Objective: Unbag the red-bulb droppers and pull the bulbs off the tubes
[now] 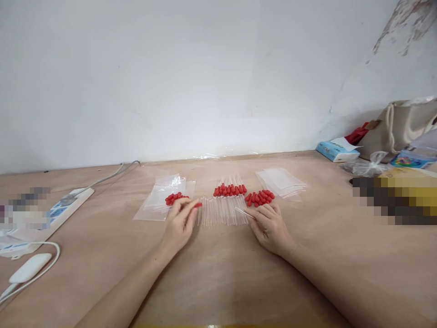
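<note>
A row of clear glass dropper tubes (pixel 223 212) lies on the wooden table (pixel 218 273), several of them capped with red rubber bulbs (pixel 229 189). My left hand (pixel 180 224) is closed in a pinch on one red bulb (pixel 198 205) at the left end of the row. My right hand (pixel 269 225) is closed on a bare glass tube (pixel 244 213) that points left. A loose heap of red bulbs (pixel 260 197) lies just beyond my right hand. A clear bag with red bulbs in it (pixel 175 197) lies beyond my left hand.
A stack of clear plastic bags (pixel 283 182) lies at the right of the bulbs. A white power strip (pixel 66 205) and a white charger with cable (pixel 29 269) are at the left. A blue box (pixel 336 150), a beige bag (pixel 403 125) and packets crowd the right back corner.
</note>
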`<state>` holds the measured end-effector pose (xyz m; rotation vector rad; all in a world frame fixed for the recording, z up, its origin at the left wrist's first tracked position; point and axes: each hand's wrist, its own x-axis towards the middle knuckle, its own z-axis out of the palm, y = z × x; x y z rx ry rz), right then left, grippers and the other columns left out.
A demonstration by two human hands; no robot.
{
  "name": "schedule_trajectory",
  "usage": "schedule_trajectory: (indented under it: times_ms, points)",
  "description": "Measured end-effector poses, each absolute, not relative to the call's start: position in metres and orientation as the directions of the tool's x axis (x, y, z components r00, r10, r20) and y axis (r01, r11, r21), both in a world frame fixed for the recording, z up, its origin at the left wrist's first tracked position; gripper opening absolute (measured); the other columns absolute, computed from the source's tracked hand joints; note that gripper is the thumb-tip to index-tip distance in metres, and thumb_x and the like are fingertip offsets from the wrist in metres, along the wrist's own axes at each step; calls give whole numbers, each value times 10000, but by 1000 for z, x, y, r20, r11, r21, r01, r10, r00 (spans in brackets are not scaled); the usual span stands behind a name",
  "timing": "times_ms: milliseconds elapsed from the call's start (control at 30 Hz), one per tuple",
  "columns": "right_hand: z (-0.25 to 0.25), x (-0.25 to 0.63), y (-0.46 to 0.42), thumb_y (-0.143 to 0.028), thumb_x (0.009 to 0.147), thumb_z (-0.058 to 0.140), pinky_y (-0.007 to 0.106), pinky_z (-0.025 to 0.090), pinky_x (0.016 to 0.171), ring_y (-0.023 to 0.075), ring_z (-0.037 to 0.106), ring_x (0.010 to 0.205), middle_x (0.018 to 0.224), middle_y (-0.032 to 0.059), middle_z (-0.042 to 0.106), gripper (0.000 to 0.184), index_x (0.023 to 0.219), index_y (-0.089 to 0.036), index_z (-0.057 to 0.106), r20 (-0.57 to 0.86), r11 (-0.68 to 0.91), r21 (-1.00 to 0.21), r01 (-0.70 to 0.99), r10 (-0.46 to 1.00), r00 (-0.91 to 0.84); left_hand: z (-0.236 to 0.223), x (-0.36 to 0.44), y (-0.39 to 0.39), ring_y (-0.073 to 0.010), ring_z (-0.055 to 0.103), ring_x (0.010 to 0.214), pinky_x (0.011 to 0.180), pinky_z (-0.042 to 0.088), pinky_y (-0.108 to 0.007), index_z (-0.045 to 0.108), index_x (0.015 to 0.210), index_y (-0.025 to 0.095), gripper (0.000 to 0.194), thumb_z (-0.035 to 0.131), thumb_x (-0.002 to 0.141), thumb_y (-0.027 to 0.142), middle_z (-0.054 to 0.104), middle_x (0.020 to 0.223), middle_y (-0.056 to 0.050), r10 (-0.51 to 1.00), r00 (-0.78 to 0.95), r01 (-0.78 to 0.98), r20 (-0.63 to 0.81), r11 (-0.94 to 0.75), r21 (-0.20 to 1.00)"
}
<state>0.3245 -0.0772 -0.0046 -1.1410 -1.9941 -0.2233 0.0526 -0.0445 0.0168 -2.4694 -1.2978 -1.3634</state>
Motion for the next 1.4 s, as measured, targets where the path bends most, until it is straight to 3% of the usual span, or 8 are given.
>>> schedule_trajectory:
  times_ms: [267, 533, 667, 767, 900, 1067, 1233, 1400]
  points:
    - [8, 312, -64, -213, 798, 496, 290, 290, 745, 110, 502, 638, 631, -8, 604, 125, 776, -190, 618, 774, 567, -290, 771, 613, -159, 31, -22, 21, -167, 552, 685, 583, 462, -318, 526, 1055, 265, 271, 465, 797, 323, 583, 851, -31, 830, -102, 811, 548, -250, 529]
    - [12, 259, -33, -200, 781, 485, 342, 226, 811, 117, 459, 652, 578, -18, 604, 176, 630, -187, 574, 802, 525, -114, 844, 550, -234, 33, -27, 45, -183, 595, 652, 574, 456, -327, 607, 706, 235, 118, 539, 734, 327, 645, 703, -26, 893, 53, 853, 448, -273, 444]
    - [1, 247, -29, -189, 766, 482, 378, 210, 821, 138, 439, 687, 599, 3, 599, 160, 621, -178, 549, 756, 489, -12, 872, 575, -313, 37, -5, 15, -247, 536, 977, 845, 400, -427, 606, 931, 224, 233, 464, 810, 362, 607, 1001, -69, 820, 111, 879, 562, -345, 330]
    - [-3, 244, -29, -197, 762, 492, 398, 194, 831, 147, 434, 709, 642, 19, 610, 152, 633, -177, 568, 725, 463, -18, 886, 616, -307, 33, 24, -19, -227, 466, 1102, 974, 325, -405, 562, 1084, 254, 334, 481, 807, 422, 548, 1149, -31, 712, 474, 785, 519, -608, 116]
    - [-3, 240, -33, -375, 761, 527, 424, 177, 838, 180, 442, 774, 697, 43, 619, 226, 683, -183, 620, 693, 479, -74, 875, 655, -300, 17, 57, -44, -280, 213, 1296, 1066, 149, -466, 191, 1374, 136, 810, 467, 754, 579, 275, 1405, -121, 644, 678, 696, 353, -717, -30]
    - [1, 241, -39, -541, 729, 523, 425, 177, 833, 186, 451, 785, 701, 39, 611, 363, 788, -205, 646, 670, 527, -149, 836, 676, -307, 9, 62, -28, -266, 171, 1317, 1065, 42, -514, 186, 1377, 209, 722, 365, 797, 600, 250, 1421, -82, 639, 732, 669, 238, -741, -68]
    - [7, 266, -45, -415, 811, 489, 378, 207, 793, 146, 463, 743, 719, 12, 605, 245, 776, -226, 640, 747, 539, -139, 831, 608, -270, 19, 53, -19, -256, 162, 1321, 1055, 24, -523, 227, 1360, 264, 615, 346, 831, 554, 249, 1423, -61, 610, 775, 626, 169, -777, -68]
    - [2, 310, -63, -308, 803, 525, 338, 238, 772, 117, 448, 675, 667, -3, 578, 159, 732, -213, 631, 767, 553, -86, 829, 567, -299, 34, 58, -11, -242, 321, 1243, 1038, 191, -447, 382, 1278, 242, 528, 394, 827, 515, 408, 1328, -61, 666, 700, 683, 258, -730, 32]
